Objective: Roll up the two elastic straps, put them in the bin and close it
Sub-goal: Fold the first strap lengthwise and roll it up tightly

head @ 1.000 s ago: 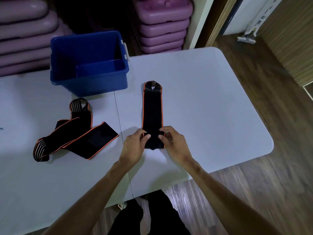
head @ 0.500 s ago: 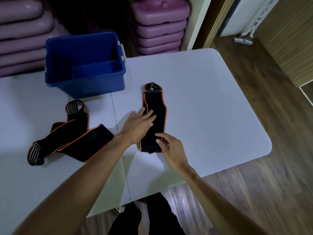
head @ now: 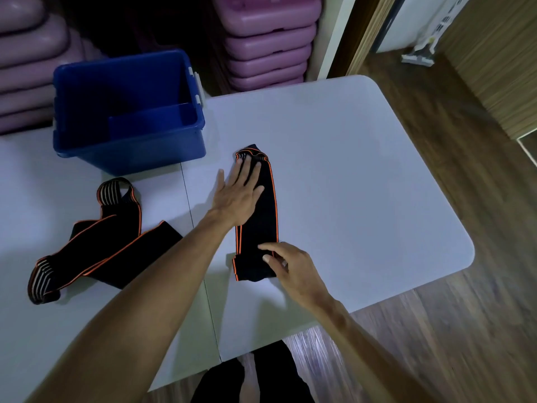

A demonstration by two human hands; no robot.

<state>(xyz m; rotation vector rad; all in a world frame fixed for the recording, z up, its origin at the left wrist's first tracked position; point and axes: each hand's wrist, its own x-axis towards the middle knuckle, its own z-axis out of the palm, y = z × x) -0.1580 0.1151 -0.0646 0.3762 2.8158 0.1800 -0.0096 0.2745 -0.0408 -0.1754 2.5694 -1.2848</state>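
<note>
The left hand (head: 238, 196) presses flat, fingers straight, on the far part of the folded strap (head: 261, 216) mid-tabletop (head: 363, 170), likely smoothing it, while the right hand (head: 290, 269) fingers hold its near end down for rolling.

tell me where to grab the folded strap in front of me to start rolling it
Take the folded strap at its near end, by the right hand, coming from the person's side with thumbs under and fingers over. It lies straight and flat, running away toward the striped far end, which the left hand presses down. The near end is a free, thick edge, so it would likely curl forward into a tight roll.
</note>
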